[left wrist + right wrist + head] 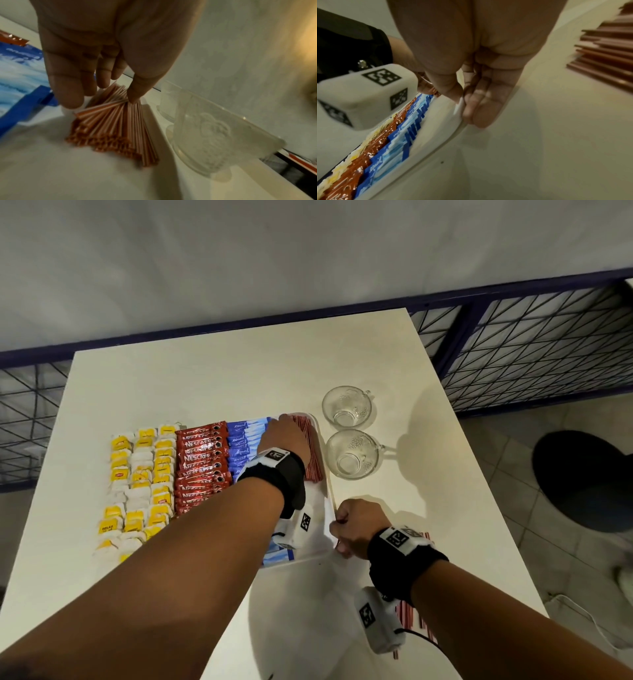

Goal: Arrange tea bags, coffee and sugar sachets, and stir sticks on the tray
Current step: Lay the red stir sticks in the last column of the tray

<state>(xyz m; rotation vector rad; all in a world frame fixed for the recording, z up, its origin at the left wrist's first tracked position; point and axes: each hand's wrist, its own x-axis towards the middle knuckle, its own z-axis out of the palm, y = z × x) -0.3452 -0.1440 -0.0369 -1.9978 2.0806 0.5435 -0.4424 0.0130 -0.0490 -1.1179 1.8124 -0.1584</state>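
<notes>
While the left hand [96, 56] presses loose fingers on the stir sticks [116, 125] in the tray [327, 491], the right hand [356, 525], pinching the rim, should steady it.

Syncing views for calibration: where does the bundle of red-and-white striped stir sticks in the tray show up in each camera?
Head: bundle of red-and-white striped stir sticks lies along the white tray's right edge, upper centre, partly under the left hand.
Left wrist: centre, fanned out beneath the fingertips.
Right wrist: not in it; the sticks at upper right are a separate pile on the table.
Shared landmark: blue sugar sachets.
</notes>
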